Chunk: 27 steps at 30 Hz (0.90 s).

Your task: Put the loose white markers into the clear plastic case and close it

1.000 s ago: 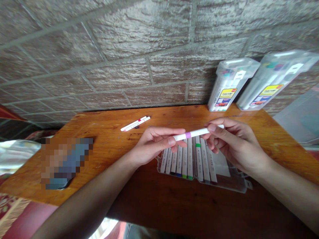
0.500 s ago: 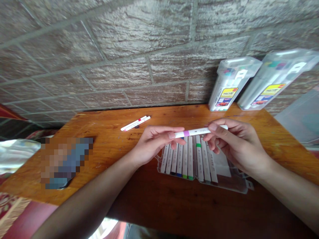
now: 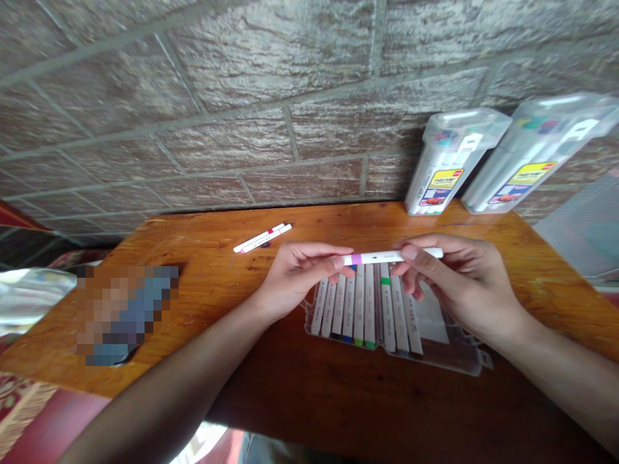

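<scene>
A white marker with a purple band point(image 3: 374, 258) is held level between both hands above an open clear marker case point(image 3: 454, 357). My left hand point(image 3: 300, 274) pinches the marker's left end with thumb and fingertips. My right hand point(image 3: 449, 280) grips its right part, fingers curled round the barrel. Several white markers point(image 3: 360, 309) with coloured ends lie side by side in the case just under the hands.
Two loose white markers point(image 3: 264, 238) lie on the wooden table point(image 3: 193, 258) towards the back left. Two closed clear marker boxes point(image 3: 452, 161) point(image 3: 529, 158) lean against the brick wall at the back right. A blurred-out object point(image 3: 126, 316) sits at the table's left.
The marker has turned from tilted to nearly level and risen slightly. My left fingertips have slid toward its left end. Both hands stay on it.
</scene>
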Motion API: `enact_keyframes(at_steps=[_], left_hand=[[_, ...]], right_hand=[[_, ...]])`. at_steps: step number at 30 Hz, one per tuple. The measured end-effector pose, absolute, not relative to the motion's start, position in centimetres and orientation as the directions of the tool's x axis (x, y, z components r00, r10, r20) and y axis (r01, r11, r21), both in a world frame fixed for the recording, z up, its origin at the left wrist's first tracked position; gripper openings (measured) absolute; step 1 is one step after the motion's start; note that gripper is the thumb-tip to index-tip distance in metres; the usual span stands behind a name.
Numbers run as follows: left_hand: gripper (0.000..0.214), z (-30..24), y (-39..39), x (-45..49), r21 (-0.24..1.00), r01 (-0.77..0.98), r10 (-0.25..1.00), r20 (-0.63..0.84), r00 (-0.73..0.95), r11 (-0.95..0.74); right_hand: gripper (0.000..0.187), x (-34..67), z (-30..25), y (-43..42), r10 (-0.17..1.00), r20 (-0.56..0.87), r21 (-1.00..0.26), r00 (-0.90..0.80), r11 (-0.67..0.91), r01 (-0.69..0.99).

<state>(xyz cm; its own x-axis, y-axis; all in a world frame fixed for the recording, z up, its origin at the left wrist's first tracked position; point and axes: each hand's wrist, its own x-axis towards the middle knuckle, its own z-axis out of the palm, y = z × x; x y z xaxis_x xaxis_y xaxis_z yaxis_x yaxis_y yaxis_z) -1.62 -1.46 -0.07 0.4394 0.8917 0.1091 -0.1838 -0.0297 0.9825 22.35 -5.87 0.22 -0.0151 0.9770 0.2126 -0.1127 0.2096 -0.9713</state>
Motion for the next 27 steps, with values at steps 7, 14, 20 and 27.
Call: enact_keyframes(at_steps=[7, 14, 20, 27], left_hand=[[0.016, -0.06, -1.39, -1.57, 0.981, -0.154, 0.890, 0.173, 0.421, -0.117], [0.022, -0.13, -1.44, -1.40, 0.985, -0.108, 0.905, 0.165, 0.392, -0.133], [0.026, 0.11, -1.52, -1.20, 0.986, -0.130, 0.903, 0.145, 0.404, -0.100], [0.019, 0.16, -1.64, -1.28, 0.988, -0.106, 0.904, 0.143, 0.403, -0.109]], right_hand=[[0.014, 22.29, 0.41, -6.10, 0.973, 0.232, -0.971, -0.017, 0.230, -0.070], [0.016, 22.02, 0.75, -6.16, 0.968, 0.251, -0.967, -0.027, 0.250, -0.039], [0.011, 22.06, 0.59, -6.27, 0.966, 0.258, -0.966, -0.028, 0.257, -0.029], [0.011, 22.05, 0.58, -6.24, 0.966, 0.257, -0.966, -0.036, 0.256, -0.033]])
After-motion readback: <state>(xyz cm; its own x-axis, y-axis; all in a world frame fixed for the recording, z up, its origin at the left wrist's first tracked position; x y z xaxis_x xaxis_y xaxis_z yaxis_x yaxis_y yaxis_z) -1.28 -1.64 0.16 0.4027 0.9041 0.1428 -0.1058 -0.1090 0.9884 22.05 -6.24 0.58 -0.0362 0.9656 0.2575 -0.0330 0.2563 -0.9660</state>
